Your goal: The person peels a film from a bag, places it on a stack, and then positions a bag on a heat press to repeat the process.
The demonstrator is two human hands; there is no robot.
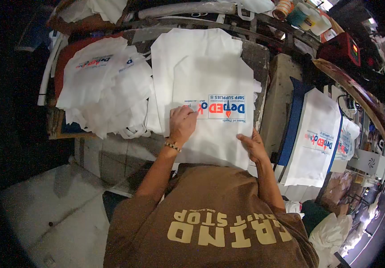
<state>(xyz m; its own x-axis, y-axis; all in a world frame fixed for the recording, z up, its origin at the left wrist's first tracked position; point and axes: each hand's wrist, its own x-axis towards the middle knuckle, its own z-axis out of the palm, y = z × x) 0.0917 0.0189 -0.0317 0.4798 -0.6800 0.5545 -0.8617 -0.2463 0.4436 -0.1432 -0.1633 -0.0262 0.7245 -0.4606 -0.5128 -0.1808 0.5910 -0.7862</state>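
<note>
A white fabric bag (219,80) with blue and red print, upside down from my side, lies flat in front of me on a pile of similar white sheets (163,58). My left hand (184,123) rests on it, fingers lying over the left end of the print; the thumb is hidden. At the bag's lower right edge, my right hand (252,146) grips the fabric, thumb on top and fingers mostly underneath.
A loose heap of printed white bags (107,85) lies to the left. Another printed bag (313,138) rests on a blue-edged board at right. A red device (340,49) with a lit display stands at the upper right, near stacked containers (306,18).
</note>
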